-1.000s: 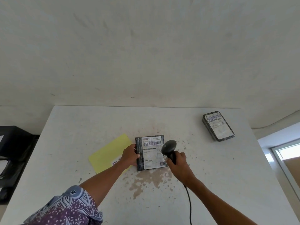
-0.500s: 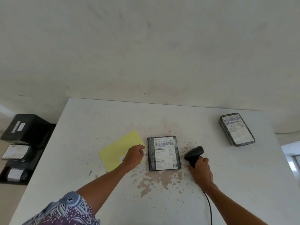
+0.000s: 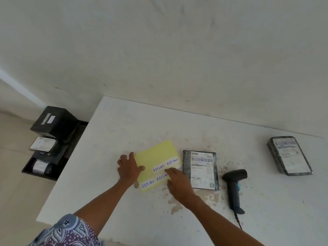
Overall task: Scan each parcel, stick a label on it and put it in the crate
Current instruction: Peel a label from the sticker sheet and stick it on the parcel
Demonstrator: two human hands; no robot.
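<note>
The parcel (image 3: 200, 169), dark-wrapped with a white shipping slip facing up, lies flat near the middle of the table (image 3: 177, 125), and neither hand touches it. Just beside it at 9 o'clock lies the yellow label sheet (image 3: 158, 153), carrying white RETURN labels (image 3: 159, 168) in two rows.

The right hand (image 3: 178, 182) rests on the sheet's near right corner, its fingertips on the labels. Its back hides the fingers, so I cannot tell whether they pinch a label or only touch it. The left hand (image 3: 130, 168) lies flat with its fingers spread over the sheet's left edge, the thumb on the yellow paper, gripping nothing.

At 4 o'clock from the parcel the black scanner (image 3: 234, 187) lies on the table apart from both hands, its cable (image 3: 238, 222) trailing toward 6 o'clock. A second parcel (image 3: 289, 155) sits well apart at 3 o'clock. Far off at 9 o'clock, past the table's edge and on the floor, the black crate (image 3: 40, 176) holds several dark packages.
</note>
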